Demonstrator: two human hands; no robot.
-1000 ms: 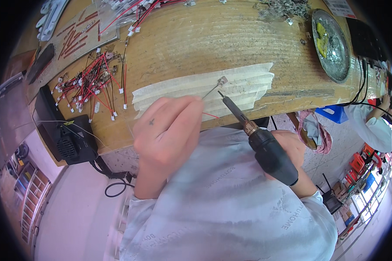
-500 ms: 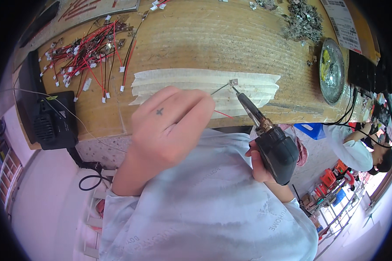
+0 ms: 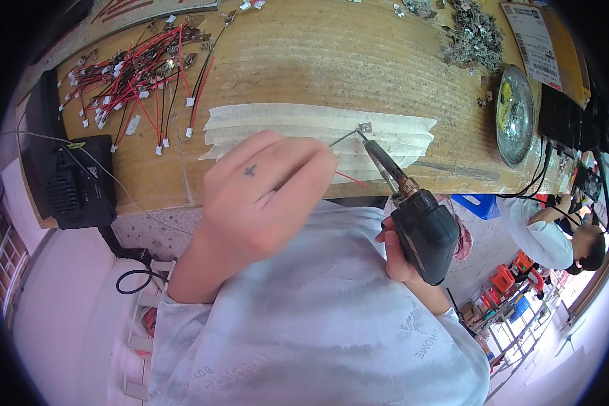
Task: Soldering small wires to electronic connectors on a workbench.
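Observation:
My left hand [image 3: 267,193] is closed over the near edge of the strips of pale tape [image 3: 271,116] on the wooden bench. Out of it come a black wire [image 3: 343,138] and a red wire [image 3: 351,178]; its fingertips are hidden under the hand. The black wire's end meets a small metal tab [image 3: 365,127] lying on the tape. My right hand [image 3: 398,257] is wrapped round the black grip of a soldering iron [image 3: 423,233]. The iron's tip points up and left and touches, or nearly touches, the tab where the wire ends.
A heap of red and black wires with white connectors [image 3: 139,81] lies at the far left. Loose metal tabs [image 3: 472,37] are piled at the far right, near a round metal dish [image 3: 514,115]. A black device [image 3: 81,183] stands at the left edge. A co-worker [image 3: 551,233] is at right.
The view has shifted slightly. Both hands hold nearly the same place, with the iron's tip still at the tab and the wire's end.

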